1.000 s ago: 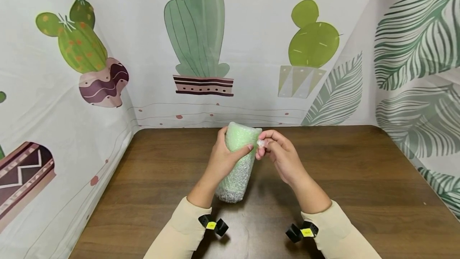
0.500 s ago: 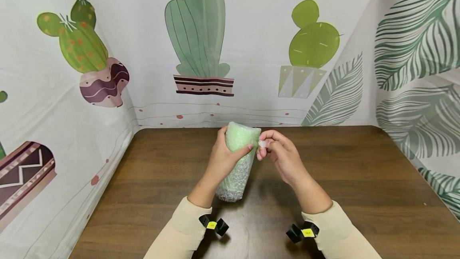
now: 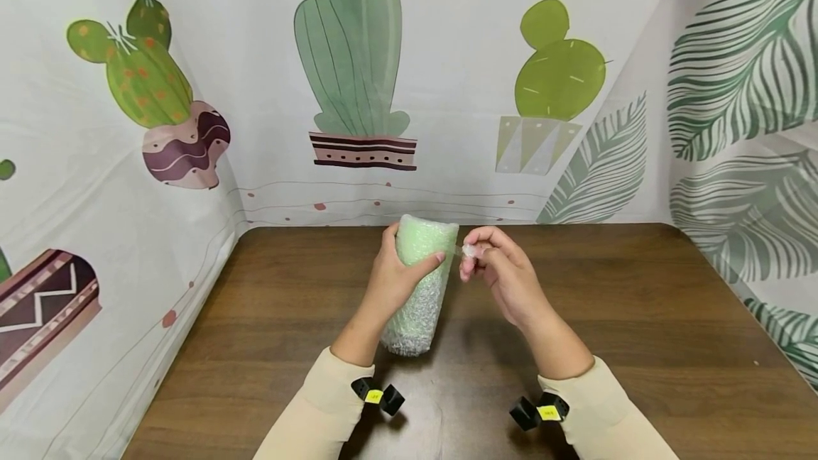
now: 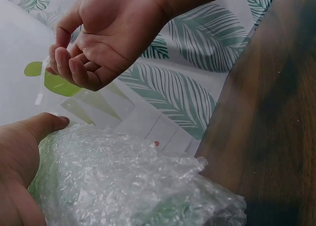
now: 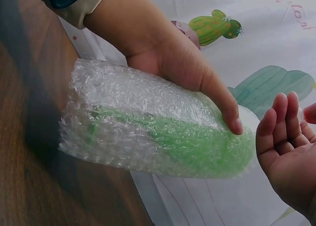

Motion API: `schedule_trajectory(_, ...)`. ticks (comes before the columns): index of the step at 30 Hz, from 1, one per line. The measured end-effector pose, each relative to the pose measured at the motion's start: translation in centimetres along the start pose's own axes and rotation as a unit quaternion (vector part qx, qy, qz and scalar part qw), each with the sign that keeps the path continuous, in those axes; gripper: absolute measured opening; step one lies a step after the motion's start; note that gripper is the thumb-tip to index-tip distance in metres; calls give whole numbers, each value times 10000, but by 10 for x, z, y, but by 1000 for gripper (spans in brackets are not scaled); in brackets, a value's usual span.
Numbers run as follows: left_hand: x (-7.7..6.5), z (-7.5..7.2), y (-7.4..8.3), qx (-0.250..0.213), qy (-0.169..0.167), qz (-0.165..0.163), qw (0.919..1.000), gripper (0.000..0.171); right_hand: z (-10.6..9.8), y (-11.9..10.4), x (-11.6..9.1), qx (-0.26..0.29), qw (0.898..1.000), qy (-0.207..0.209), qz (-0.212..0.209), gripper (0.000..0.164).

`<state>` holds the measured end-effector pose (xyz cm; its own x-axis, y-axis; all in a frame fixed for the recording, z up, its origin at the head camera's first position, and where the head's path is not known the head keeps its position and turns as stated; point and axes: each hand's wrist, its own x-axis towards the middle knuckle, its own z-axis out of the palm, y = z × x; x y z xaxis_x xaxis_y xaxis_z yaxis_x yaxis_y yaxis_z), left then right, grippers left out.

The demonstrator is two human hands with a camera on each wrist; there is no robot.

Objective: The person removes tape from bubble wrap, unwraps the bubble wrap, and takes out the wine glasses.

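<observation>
A green object wrapped in bubble wrap (image 3: 422,297) stands tilted over the table, its lower end near the tabletop; the wrap hides what it is. My left hand (image 3: 388,279) grips its upper part, thumb across the near side. Just right of its top, my right hand (image 3: 508,279) pinches a small crumpled clear piece that looks like tape (image 3: 469,250). A thin clear strip seems to stretch from it to the wrap. In the right wrist view, the bubble wrap (image 5: 123,127) covers the green body, with the left thumb (image 5: 229,115) pressed along it.
The brown wooden table (image 3: 613,304) extends to both sides. Behind it hangs a white cloth (image 3: 460,77) printed with cacti and leaves. Each sleeve carries a black wrist camera, the left one (image 3: 391,400) and the right one (image 3: 525,414).
The wrapped object and my left hand have shifted slightly left. My right hand has moved a little right with the clear piece, widening the gap between them.
</observation>
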<state>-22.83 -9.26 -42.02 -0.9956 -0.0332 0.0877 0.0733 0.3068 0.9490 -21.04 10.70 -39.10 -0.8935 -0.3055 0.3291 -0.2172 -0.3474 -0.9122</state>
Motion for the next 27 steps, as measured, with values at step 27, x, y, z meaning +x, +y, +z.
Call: schedule_trajectory(27,1,-3,0,-268,-171,-129,9994,93,-2,5,3,-678,9967,440,-39,17)
